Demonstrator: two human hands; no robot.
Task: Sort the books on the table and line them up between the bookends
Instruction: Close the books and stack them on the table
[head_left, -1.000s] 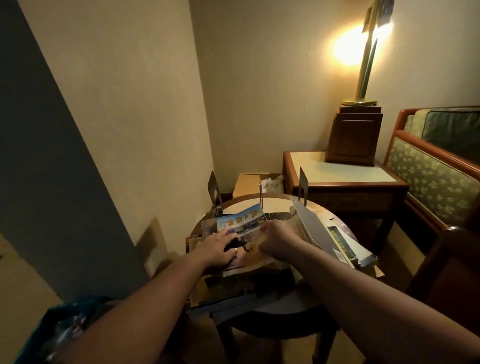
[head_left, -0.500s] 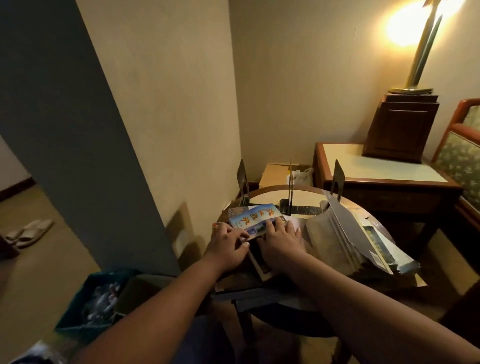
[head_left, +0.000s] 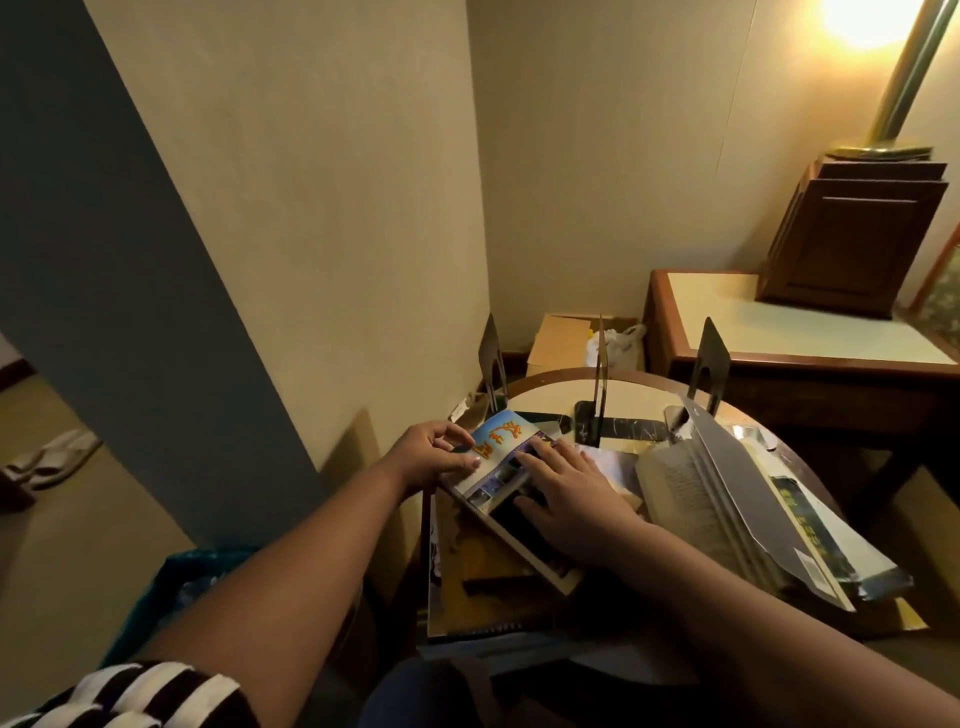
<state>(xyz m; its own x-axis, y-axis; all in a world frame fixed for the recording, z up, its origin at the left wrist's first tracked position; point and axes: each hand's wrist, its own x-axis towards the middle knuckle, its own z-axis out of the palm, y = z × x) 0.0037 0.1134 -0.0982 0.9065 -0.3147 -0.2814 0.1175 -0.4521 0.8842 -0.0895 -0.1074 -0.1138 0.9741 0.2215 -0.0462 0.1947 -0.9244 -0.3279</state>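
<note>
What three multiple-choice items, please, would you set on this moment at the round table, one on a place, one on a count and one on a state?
1. Where does the blue booklet lie?
A) on the side table by the lamp
B) on the book pile at the near left of the round table
C) on the floor

2. How many upright metal bookends are in view?
A) one
B) five
C) three

3. How is the right hand?
A) flat, fingers straight, resting on the booklet
B) clenched in the air
C) gripping a bookend

Answers:
1 B: the booklet tops the pile near the table's left edge.
2 C: three metal plates stand along the table's far side.
3 A: its straight fingers lie across the booklet's lower strip.
</note>
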